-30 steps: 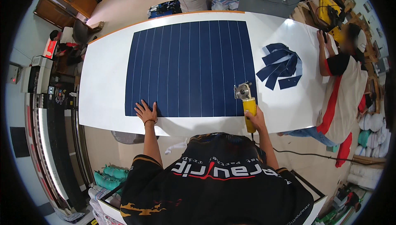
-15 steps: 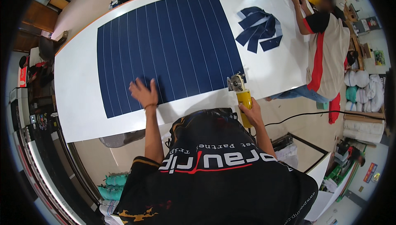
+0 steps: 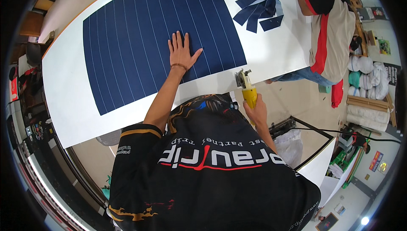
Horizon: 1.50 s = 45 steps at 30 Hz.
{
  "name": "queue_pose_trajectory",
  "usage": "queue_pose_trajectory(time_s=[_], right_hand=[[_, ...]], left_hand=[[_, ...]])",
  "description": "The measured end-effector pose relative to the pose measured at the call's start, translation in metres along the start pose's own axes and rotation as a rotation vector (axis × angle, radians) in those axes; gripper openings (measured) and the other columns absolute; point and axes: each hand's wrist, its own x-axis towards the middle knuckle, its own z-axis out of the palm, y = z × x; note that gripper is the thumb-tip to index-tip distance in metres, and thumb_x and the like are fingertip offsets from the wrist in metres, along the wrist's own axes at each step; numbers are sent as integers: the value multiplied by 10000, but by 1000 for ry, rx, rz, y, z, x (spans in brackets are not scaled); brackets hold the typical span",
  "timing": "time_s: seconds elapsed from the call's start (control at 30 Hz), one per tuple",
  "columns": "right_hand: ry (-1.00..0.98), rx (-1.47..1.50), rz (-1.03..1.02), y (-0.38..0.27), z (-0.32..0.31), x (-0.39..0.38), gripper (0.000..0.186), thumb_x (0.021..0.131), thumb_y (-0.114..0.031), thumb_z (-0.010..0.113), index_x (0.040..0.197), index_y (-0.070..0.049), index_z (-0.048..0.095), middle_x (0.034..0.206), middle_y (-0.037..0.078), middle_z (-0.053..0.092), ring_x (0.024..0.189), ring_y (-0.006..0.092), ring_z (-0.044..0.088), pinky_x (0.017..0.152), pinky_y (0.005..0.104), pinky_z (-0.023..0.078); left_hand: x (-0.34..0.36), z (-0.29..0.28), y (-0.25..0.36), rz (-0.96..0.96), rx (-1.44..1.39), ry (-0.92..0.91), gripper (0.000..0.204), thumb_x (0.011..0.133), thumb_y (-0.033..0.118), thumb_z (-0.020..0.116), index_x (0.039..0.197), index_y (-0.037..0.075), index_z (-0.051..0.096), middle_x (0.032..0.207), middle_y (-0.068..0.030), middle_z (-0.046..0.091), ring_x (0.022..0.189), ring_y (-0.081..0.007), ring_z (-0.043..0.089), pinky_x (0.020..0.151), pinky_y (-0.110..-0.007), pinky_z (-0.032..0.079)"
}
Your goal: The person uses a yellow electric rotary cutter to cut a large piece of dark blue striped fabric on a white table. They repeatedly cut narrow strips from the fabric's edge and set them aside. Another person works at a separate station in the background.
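A large navy fabric sheet [image 3: 140,40], marked with several pale parallel lines, lies flat on the white table [image 3: 63,82]. Pressed flat on it near its front edge is my left hand [image 3: 181,55], fingers spread and holding nothing. My right hand [image 3: 256,111] grips a yellow electric rotary cloth cutter [image 3: 249,96] by its body. The cutter's metal head and round blade sit at the table's front edge, just off the sheet's near right corner and apart from the fabric. Beyond them, a loose pile of cut navy strips [image 3: 258,8] rests to the right.
At the table's right end stands a co-worker [image 3: 333,36] in a beige, red and black shirt, hands at the table edge. A black cable [image 3: 352,135] runs off to the right. Behind are stacked wrapped rolls [image 3: 366,76]. A black frame [image 3: 313,129] stands below on my right.
My left hand has moved right and farther onto the fabric, and now lies flat. The cutter has drawn away from the sheet's corner. The whole view has shifted, with the table higher in it.
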Motion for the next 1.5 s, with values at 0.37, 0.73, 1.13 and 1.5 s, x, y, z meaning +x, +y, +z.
queue_pose_trajectory(time_s=[0.37,0.73,1.13,1.5], right_hand=[[-5,-96,15,-28,-15,37,556,898,-461,773,1186,-27,576,959,297,751,903,505,738,777,564,577],[-14,-120,17,-41,-13,54,558,900,-477,769,1142,-13,576,931,303,749,876,504,740,749,556,581],[-42,-121,-10,-62,-18,80,575,891,-483,744,1151,-16,534,961,323,737,914,525,730,787,592,575],[-63,-135,-13,-87,-19,114,588,878,-499,750,1150,-28,527,998,307,742,946,508,741,812,590,585]], left_hand=[[-1,6,-2,-2,38,22,1041,982,815,447,1696,68,319,1757,-284,204,1650,-446,126,1335,-586,88],[-2,2,-2,-9,10,36,1024,980,799,473,1685,67,349,1752,-279,225,1650,-438,136,1330,-592,108],[-2,3,-2,-6,17,34,1029,981,806,459,1685,63,349,1755,-282,218,1651,-444,129,1331,-591,98],[-1,-1,0,-16,24,-8,1027,988,804,441,1691,63,336,1756,-284,215,1654,-440,118,1335,-583,80]])
